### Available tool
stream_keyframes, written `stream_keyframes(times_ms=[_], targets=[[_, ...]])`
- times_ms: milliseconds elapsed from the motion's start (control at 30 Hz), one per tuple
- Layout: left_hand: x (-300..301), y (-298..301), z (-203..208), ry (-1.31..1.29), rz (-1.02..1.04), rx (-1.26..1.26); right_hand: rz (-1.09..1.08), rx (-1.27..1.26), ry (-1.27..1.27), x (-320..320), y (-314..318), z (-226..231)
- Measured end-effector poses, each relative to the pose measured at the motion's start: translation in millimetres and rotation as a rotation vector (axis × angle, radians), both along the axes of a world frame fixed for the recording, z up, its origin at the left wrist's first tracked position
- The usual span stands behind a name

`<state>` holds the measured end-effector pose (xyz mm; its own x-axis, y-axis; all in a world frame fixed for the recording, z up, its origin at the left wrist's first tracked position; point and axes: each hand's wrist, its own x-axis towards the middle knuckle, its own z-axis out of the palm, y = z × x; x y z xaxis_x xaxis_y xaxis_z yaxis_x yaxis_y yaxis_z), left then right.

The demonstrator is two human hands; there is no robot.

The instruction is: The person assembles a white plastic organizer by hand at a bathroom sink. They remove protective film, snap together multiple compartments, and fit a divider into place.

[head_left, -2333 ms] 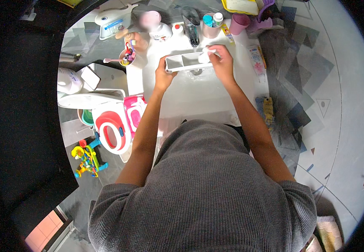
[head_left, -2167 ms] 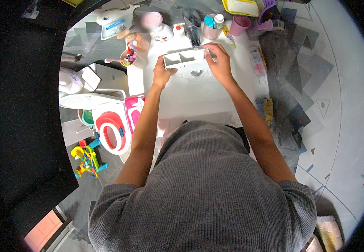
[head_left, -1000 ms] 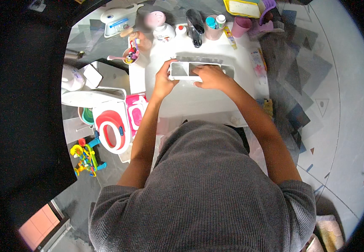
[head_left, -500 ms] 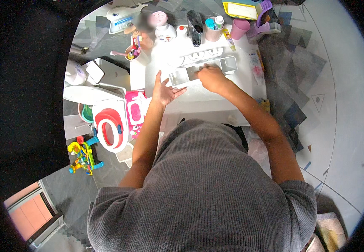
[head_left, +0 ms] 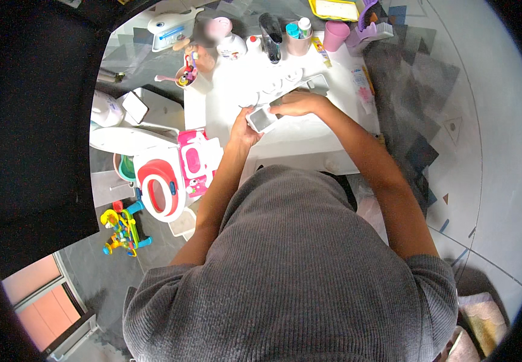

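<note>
Left hand: clamped on the left, near end of the tray; left hand [head_left: 244, 131], its fingers wrapped about the corner.
Right hand: right hand [head_left: 296, 104] reaches into the middle of the tray; its fingertips are hidden, so I cannot tell whether they grip anything.
White tray: white divided tray [head_left: 263, 120], over the white basin [head_left: 300, 145], slanting from near left to far right; whether it touches the basin, I cannot tell.
Far side: dark faucet [head_left: 270, 37] in the middle; red-capped bottle [head_left: 253, 46] just left; pink holder [head_left: 298, 46] with capped containers to its right, then yellow tube [head_left: 320, 52] and pink cup [head_left: 335, 36].
Far left: toothbrush cup [head_left: 196, 83].
Left: red child's toilet seat [head_left: 146, 174], beside a pink packet [head_left: 193, 159].
</note>
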<state>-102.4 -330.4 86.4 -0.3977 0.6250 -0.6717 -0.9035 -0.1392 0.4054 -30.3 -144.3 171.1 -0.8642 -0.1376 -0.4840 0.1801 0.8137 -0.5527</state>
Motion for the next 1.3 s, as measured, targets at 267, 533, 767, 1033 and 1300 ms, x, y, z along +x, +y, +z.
stream_keyframes(times_ms=[267, 533, 767, 1033, 1300], targets=[[13, 6, 21, 0.174, -0.042, -0.098, 0.01, 0.176, 0.297, 9, -26, -5], [0, 1, -11, 0.049, -0.031, 0.079, 0.178, -0.054, 0.013, 12, -23, 20], [3, 7, 4, 0.089, -0.044, -0.036, 0.047, 0.099, 0.128, 11, -20, -5], [7, 4, 9, 0.028, -0.003, 0.067, 0.056, -0.025, -0.032, 9, -11, 9], [5, 4, -1, 0.045, -0.05, 0.099, 0.071, -0.152, -0.071, 13, 4, 3]])
